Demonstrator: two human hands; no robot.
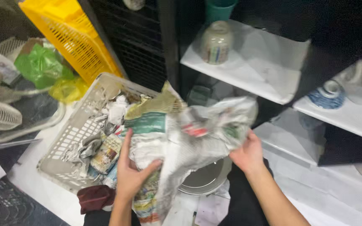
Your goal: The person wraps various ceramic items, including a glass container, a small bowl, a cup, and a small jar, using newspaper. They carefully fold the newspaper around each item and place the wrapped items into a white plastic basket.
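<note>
Both hands are gripping a crumpled newspaper sheet (181, 134), the left hand (131, 173) reaching up with fingers closed on its lower edge, the right hand (248, 155) clutching its far end, the sheet stretching left-to-right above a white plate (206, 180) beside a grey basket (70, 140).

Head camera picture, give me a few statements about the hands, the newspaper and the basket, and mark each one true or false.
1. Both hands, left hand and right hand, grip the crumpled newspaper. True.
2. The grey basket holds crumpled paper. True.
3. The yellow crate lies inside the basket. False: it leans up behind it.
4. A plate shows beneath the newspaper. True.
5. The shelf holds only green bags. False: an upturned cup stands there.
</note>
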